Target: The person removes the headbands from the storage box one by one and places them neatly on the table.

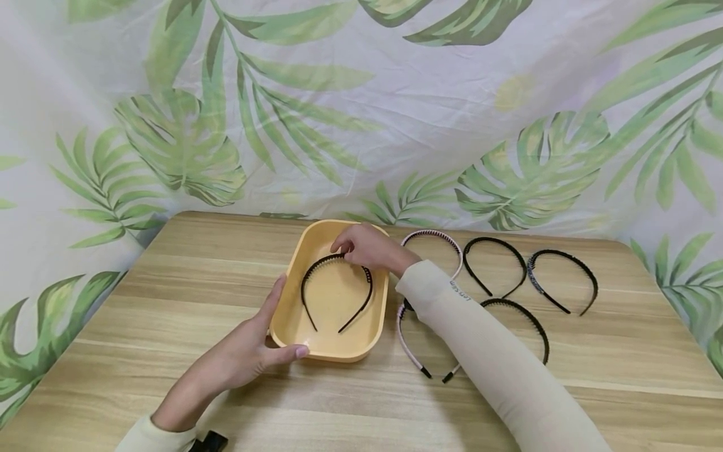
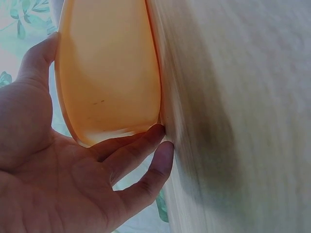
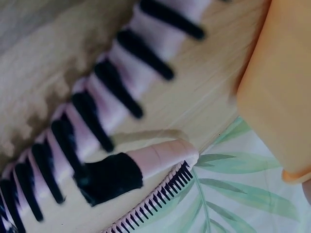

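Observation:
A yellow plastic bin (image 1: 288, 314) stands near the middle of the table. My left hand (image 1: 245, 351) grips its near left corner, with the thumb over the near rim and the fingers along the outer side. In the left wrist view, that hand (image 2: 68, 165) touches the wall of the bin (image 2: 107, 73). Inside the bin is a black toothed headband (image 1: 305, 289), its two ends toward me. My right hand (image 1: 367, 247) reaches over the bin's far right rim and pinches the top of this headband. Part of the headband's arch is hidden behind the fingers.
Right of the bin lie a pink headband with black teeth (image 1: 432, 232), a black headband (image 1: 494, 240), one with a glittery side (image 1: 533, 276), another pink headband (image 1: 409, 356) and another black one (image 1: 545, 336). The right sleeve partly covers the nearer two. A leaf-print cloth (image 1: 316, 125) hangs behind.

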A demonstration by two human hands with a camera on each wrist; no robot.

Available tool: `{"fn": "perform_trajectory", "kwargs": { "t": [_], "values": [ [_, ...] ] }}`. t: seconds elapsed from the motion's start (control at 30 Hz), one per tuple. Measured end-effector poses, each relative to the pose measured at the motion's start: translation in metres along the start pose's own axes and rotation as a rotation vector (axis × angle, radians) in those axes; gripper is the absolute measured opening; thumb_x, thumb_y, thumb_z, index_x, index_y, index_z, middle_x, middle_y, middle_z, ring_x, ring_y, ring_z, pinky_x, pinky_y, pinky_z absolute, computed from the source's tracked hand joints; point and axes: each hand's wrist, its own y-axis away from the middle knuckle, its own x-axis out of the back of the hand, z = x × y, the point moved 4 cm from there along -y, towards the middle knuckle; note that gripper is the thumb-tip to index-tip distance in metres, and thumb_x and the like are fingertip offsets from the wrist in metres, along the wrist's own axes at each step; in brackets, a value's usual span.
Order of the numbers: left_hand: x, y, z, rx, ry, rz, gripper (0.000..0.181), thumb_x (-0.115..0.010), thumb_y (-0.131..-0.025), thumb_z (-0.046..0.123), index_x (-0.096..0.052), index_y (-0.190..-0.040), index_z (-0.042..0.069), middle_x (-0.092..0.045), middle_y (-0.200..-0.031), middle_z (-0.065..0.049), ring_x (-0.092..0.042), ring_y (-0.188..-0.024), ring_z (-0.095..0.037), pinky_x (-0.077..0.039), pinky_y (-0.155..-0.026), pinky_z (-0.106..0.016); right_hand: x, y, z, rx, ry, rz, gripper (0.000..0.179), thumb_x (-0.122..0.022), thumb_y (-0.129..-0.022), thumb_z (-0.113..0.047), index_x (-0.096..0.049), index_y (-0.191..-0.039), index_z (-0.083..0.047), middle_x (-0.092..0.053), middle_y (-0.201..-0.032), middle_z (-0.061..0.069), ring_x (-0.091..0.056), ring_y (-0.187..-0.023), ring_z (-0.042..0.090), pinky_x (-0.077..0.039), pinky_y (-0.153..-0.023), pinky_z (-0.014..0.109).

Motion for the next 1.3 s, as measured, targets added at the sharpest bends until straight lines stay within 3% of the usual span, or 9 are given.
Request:
{"fn": "perform_trajectory", "kwargs": {
  "t": [0.07,0.3,0.47,1.0,1.3],
  "values": [
    [-0.0002,0.0,0.0,0.0,-0.002,0.001,0.125,-0.081,-0.092,0.043,0.016,-0.168,0.025,-0.033,-0.165,-0.03,-0.064,-0.125,-0.025,-0.042,-0.111,-0.052,-0.0003,0.0003,0.0004,0.001,0.004,0.0,0.035,-0.059,-0.092,0.003,-0.079,-0.119,-0.006,-0.079,-0.11,0.011,-0.071,-0.105,0.022,-0.054,-0.096,0.033],
    [-0.0004,-0.0006,-0.0021,0.004,0.003,-0.003,0.125,-0.082,-0.091,0.043,0.016,-0.168,0.026,-0.034,-0.165,-0.029,-0.066,-0.121,-0.021,-0.047,-0.107,-0.039,-0.0009,0.0001,0.0006,0.01,-0.009,0.016,0.034,-0.059,-0.092,0.001,-0.081,-0.116,-0.009,-0.079,-0.107,0.008,-0.07,-0.101,0.02,-0.054,-0.093,0.031],
    [-0.0002,-0.0005,-0.002,0.011,0.003,-0.002,0.125,-0.082,-0.091,0.043,0.016,-0.168,0.027,-0.033,-0.166,-0.029,-0.065,-0.121,-0.022,-0.047,-0.108,-0.04,0.0001,0.0003,0.0001,0.014,-0.033,0.022,0.032,-0.06,-0.093,0.003,-0.082,-0.114,-0.008,-0.078,-0.105,0.009,-0.069,-0.1,0.02,-0.054,-0.092,0.029],
    [0.0012,-0.0011,-0.0013,0.018,0.023,-0.013,0.124,-0.082,-0.092,0.04,0.015,-0.168,0.026,-0.05,-0.154,-0.031,-0.068,-0.114,-0.02,-0.051,-0.094,-0.023,0.0041,-0.0008,-0.0008,-0.023,-0.098,0.049,0.025,-0.063,-0.095,0.001,-0.082,-0.11,-0.005,-0.081,-0.107,0.009,-0.072,-0.098,0.021,-0.055,-0.088,0.028],
    [0.0015,-0.0013,-0.0018,0.018,0.005,-0.014,0.123,-0.081,-0.092,0.042,0.015,-0.168,0.027,-0.033,-0.165,-0.031,-0.065,-0.119,-0.022,-0.05,-0.097,-0.026,0.0058,0.0005,-0.0011,-0.058,-0.209,0.061,0.023,-0.064,-0.097,0.002,-0.08,-0.114,-0.001,-0.079,-0.117,0.013,-0.072,-0.11,0.026,-0.056,-0.096,0.033]
  ]
}}
